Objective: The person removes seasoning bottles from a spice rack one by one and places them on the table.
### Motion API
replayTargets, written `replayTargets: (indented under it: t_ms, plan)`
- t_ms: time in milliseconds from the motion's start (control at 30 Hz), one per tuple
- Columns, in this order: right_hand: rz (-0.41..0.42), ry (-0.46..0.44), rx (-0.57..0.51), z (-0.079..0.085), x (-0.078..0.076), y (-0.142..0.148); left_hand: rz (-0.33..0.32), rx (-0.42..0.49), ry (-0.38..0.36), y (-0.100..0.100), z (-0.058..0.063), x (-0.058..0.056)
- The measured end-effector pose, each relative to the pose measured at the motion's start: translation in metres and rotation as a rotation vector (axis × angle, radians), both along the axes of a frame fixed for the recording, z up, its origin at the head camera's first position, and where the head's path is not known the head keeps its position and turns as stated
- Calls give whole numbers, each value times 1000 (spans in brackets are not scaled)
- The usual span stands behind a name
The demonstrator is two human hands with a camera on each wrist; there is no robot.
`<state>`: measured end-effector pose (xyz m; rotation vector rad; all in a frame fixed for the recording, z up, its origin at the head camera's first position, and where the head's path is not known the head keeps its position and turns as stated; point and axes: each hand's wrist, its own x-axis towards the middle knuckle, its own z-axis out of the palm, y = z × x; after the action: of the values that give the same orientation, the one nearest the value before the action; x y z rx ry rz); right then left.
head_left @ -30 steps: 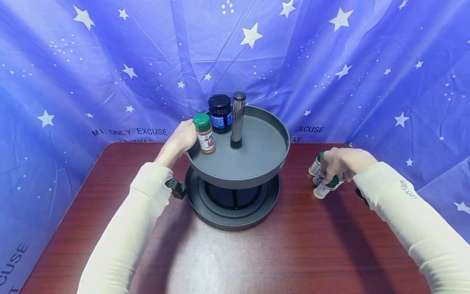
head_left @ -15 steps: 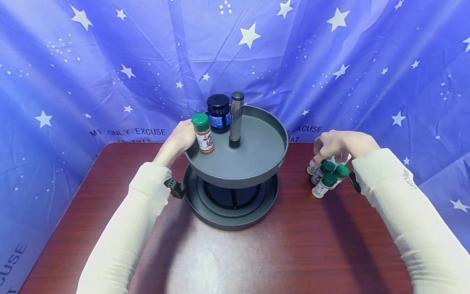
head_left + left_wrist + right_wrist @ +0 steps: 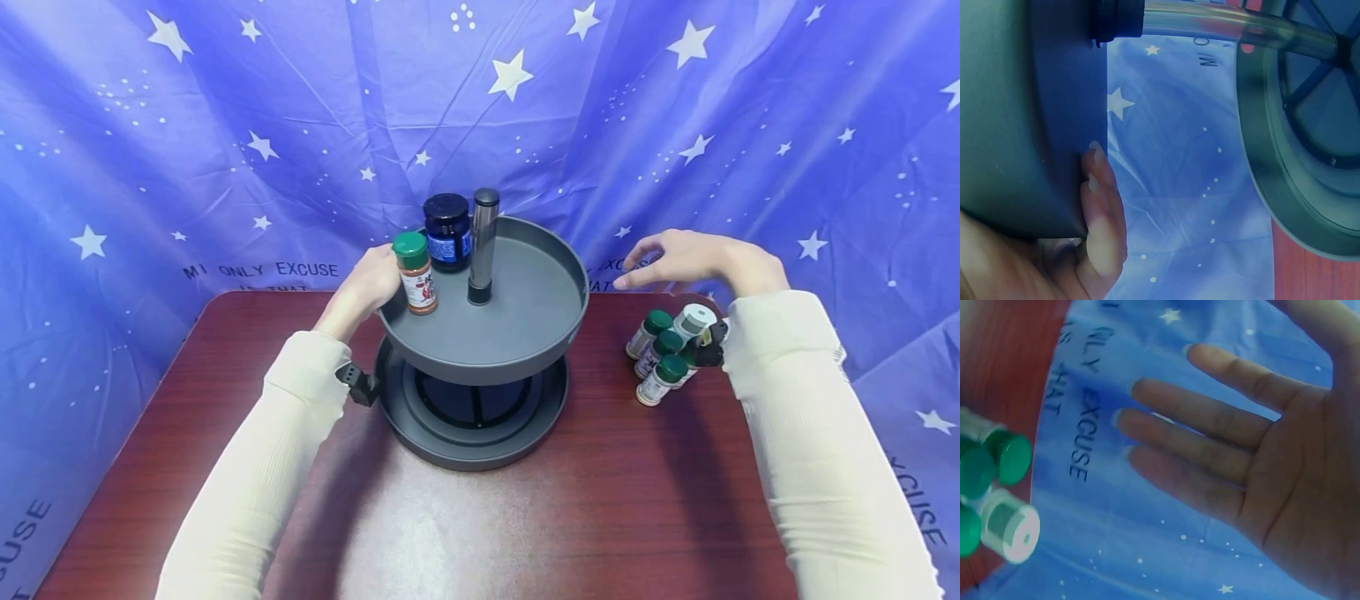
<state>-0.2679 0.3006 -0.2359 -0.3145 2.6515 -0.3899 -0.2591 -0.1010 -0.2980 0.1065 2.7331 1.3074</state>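
My left hand (image 3: 369, 287) grips the left rim of the upper tier of a grey two-tier turntable (image 3: 517, 333); the left wrist view shows its fingers (image 3: 1102, 212) curled under that tier. Beside this hand, a green-capped spice jar (image 3: 417, 279) with red contents stands on the upper tier. A dark jar with a blue label (image 3: 447, 242) is behind it, left of the central post (image 3: 483, 250). My right hand (image 3: 686, 258) hangs in the air, fingers spread and holding nothing. Below it, several green-capped spice jars (image 3: 654, 379) and a white-capped jar (image 3: 694, 319) stand clustered on the table.
The lower tier (image 3: 480, 450) of the turntable rests on the red-brown wooden table (image 3: 570, 517). A blue curtain with white stars (image 3: 322, 108) hangs close behind the table's back edge. The jar cluster stands near the right edge.
My right hand has risen off the jar cluster, up and away toward the back, leaving the caps uncovered. My left hand and the turntable have kept their place.
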Motion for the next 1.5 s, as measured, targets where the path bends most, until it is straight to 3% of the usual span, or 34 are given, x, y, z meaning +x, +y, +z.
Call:
replayTargets:
  t_ms: [167,400,533,667,1100,1500]
  plan:
    - [-2,184,-44,-2,-2,-2,1,-12,5,0,0,0]
    - [5,331,-171,-13,2,-17,10,7,-6,-1,0,1]
    - [38,475,-241,-22,9,-28,8,2,-2,0,-1,-1]
    - [91,591,-243,-25,14,-42,7,-5,4,-1,-1,-1]
    - [321,720,-207,-24,38,-84,-3,-5,5,0,0,0]
    - [513,700,-125,-15,64,-132,-1,2,-5,0,0,-1]
